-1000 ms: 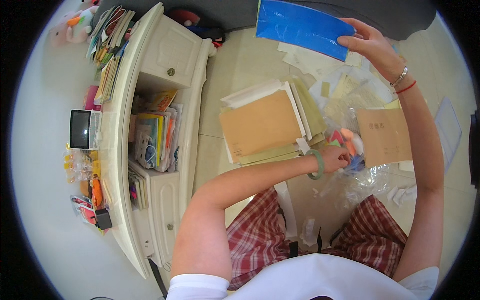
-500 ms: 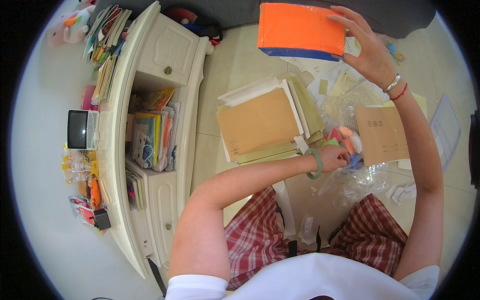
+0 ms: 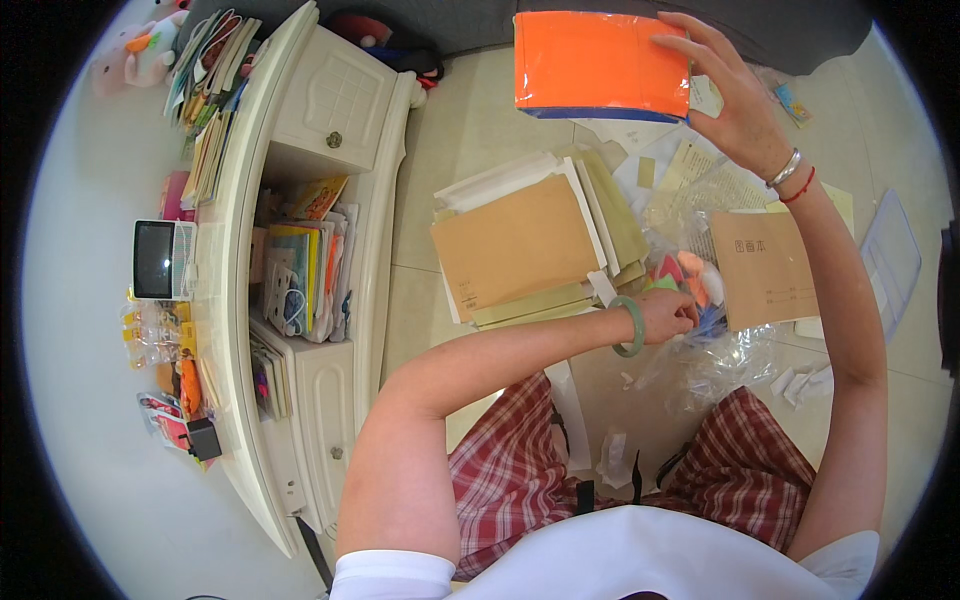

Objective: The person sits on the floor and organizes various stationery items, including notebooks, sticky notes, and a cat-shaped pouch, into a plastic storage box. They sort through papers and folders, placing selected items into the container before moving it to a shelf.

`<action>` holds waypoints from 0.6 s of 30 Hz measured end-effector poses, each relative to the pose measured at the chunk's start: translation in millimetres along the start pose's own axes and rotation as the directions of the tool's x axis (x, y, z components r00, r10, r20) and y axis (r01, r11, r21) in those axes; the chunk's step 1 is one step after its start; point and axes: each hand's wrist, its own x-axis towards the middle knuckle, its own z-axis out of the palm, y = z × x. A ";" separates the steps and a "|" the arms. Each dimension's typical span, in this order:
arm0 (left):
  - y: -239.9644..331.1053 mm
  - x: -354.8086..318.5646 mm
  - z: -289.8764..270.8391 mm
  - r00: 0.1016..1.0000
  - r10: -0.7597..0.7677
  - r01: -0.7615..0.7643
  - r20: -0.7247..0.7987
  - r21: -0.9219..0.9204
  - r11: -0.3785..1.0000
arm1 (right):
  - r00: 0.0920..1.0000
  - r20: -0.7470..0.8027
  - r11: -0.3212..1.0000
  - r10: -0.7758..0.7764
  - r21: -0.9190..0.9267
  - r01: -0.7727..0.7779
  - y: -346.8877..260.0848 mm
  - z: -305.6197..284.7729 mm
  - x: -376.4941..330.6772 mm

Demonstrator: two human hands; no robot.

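My right hand (image 3: 738, 100) grips the right end of a box (image 3: 600, 62) with a bright orange top and a blue side, at the far edge of the scene. Its fingers lie over the top and the thumb is at the lower corner. My left hand (image 3: 668, 317), with a green bangle (image 3: 632, 327) on the wrist, has its fingers curled by a clear plastic bag (image 3: 735, 355). Small coloured pieces (image 3: 695, 278) in orange, red, green and blue lie beside it. Whatever the left fingers hold is hidden.
A pile of brown and olive paper booklets (image 3: 520, 245) lies on the floor before me. Another brown booklet (image 3: 765, 268) sits to the right, near a clear plastic lid (image 3: 890, 250). Paper scraps (image 3: 615, 460) lie between my legs. A white cabinet (image 3: 335, 110) stands at the left.
The orange box has dipped slightly and tilted, so less of its blue side shows. My left hand has stayed in nearly the same place.
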 end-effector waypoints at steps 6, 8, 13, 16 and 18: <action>-5.1 2.2 -5.6 1.000 0.029 -0.029 0.001 -0.035 0.999 | 1.000 0.004 0.999 -0.028 -0.039 0.028 -1.3 -2.9 -0.6; 2.9 0.7 -16.3 0.994 -0.103 0.093 -0.029 -0.244 0.965 | 0.998 0.008 0.992 -0.061 -0.111 0.061 -4.2 -9.4 1.0; -18.0 12.7 -84.7 0.845 -0.375 -0.105 -0.381 -0.806 0.582 | 0.990 -0.016 0.968 -0.143 -0.209 0.136 3.6 -14.7 -4.6; -25.8 -8.2 -143.9 0.749 -0.282 -0.485 -0.600 -0.785 0.385 | 0.991 -0.015 0.978 -0.132 -0.164 0.128 7.0 -20.0 -10.8; 15.9 -31.3 -166.6 0.729 -0.124 -0.587 -0.673 -0.708 0.392 | 0.993 -0.003 0.979 -0.119 -0.169 0.117 11.7 -25.2 -14.5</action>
